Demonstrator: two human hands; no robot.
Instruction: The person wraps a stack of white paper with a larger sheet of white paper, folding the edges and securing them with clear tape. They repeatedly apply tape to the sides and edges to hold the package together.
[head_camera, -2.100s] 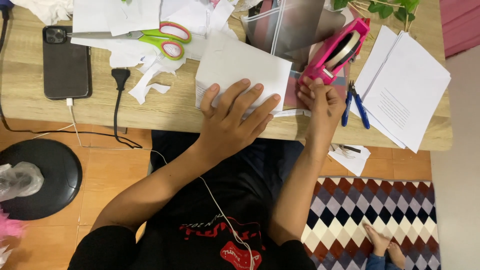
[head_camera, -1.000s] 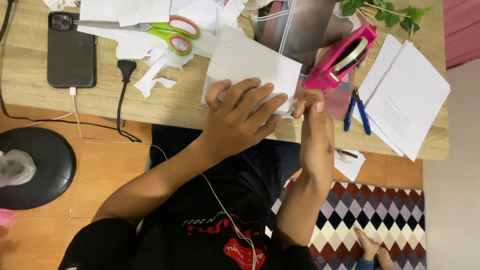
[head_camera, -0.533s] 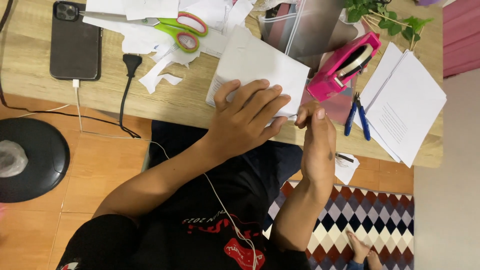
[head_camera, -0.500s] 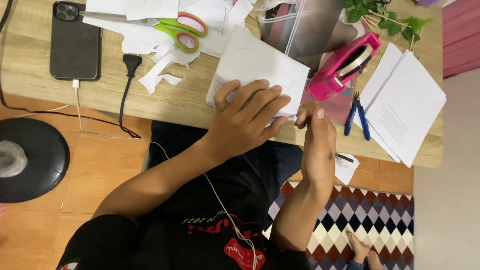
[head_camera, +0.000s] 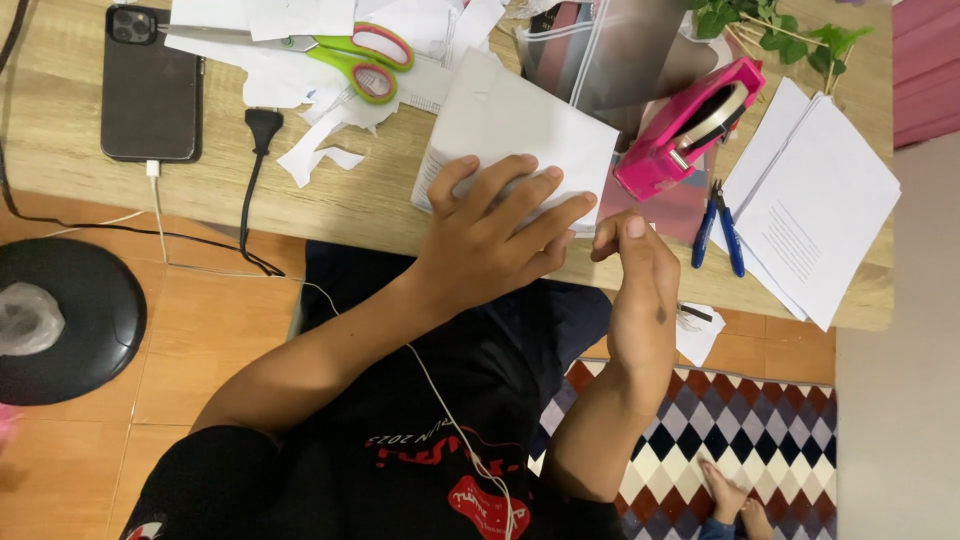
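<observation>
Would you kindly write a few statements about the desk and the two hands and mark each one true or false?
1. The left hand lies flat on the white folded paper. True.
2. The right hand holds the scissors. False: the scissors lie untouched among paper scraps at the far edge.
3. The pink tape dispenser stands right of the folded paper. True.
4. The black phone has no cable attached. False: a white cable is plugged into it.

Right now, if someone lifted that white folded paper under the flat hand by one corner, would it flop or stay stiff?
The white folded paper looks thin, so it would probably bend and droop from one corner. It seems light: the left hand lies spread flat on it, perhaps pinning it. Pushed on the smooth wooden desk, it would likely slide easily.
</observation>
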